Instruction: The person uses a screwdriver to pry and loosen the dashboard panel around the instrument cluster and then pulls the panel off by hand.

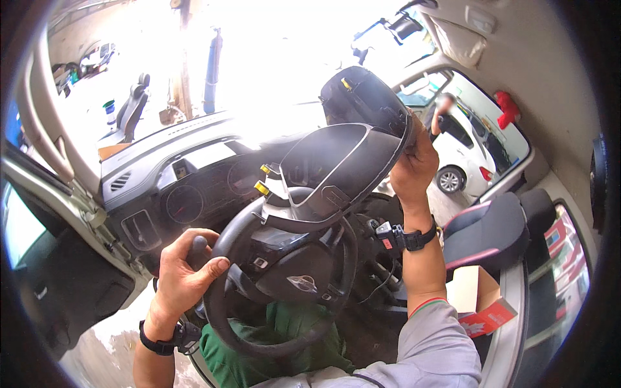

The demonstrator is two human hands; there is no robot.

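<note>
My right hand (414,165) is raised and closed on the edge of a black instrument cluster trim (352,165). Yellow clips stick out from this curved piece, which is tilted above the steering wheel (223,304). Its lower end overlaps the wheel's top rim; whether they touch I cannot tell. At the left of the wheel, my left hand (181,275) is closed around a dark round-ended handle (197,249), its thumb lying by the rim. Whether that handle is a tool or a column stalk does not show. Behind the wheel sits the instrument cluster (187,204) with its dials.
The dashboard (213,139) runs under the bright windshield. To my right are a black seat with pink piping (485,229) and an open cardboard box (475,297). Outside, a person (442,113) stands by a white car (469,152). The left door (71,284) is open.
</note>
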